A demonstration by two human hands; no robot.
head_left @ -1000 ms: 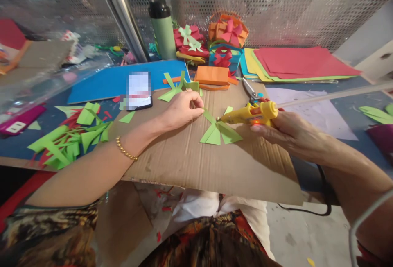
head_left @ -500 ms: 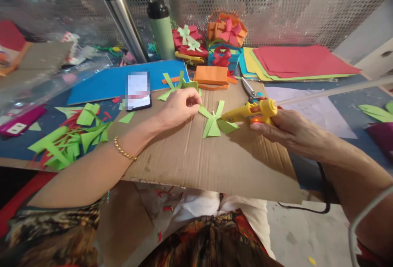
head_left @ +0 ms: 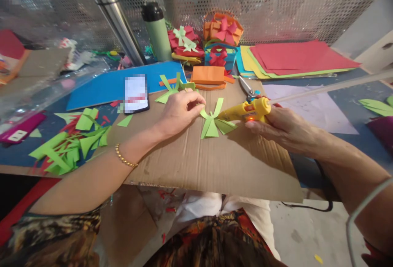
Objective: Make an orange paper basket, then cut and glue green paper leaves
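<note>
My right hand (head_left: pixel 276 127) is wrapped round a yellow hot glue gun (head_left: pixel 251 110) with a glowing orange light. Its nozzle points left, at the middle of a light green paper bow (head_left: pixel 210 127) lying on a cardboard sheet (head_left: pixel 221 168). Thumb and fingers of my left hand (head_left: pixel 184 109) are pinched together at the bow's upper left strip, and the fingertips partly cover its end. Behind that hand lie more cut green paper pieces (head_left: pixel 167 95). A clear glue stick (head_left: pixel 322 89) sticks out of the gun's back end.
A folded orange paper piece (head_left: pixel 208 75) and scissors (head_left: pixel 247 89) lie behind the bow. On the left are a phone (head_left: pixel 136 93) and green paper scraps (head_left: pixel 67 148). Decorated paper bags (head_left: pixel 224 29), a green bottle (head_left: pixel 156 33) and coloured sheets (head_left: pixel 301 56) stand or lie at the back.
My left hand has shifted slightly right and down toward the bow. The glue gun's nozzle stays at the bow's centre. The whole view has moved a little.
</note>
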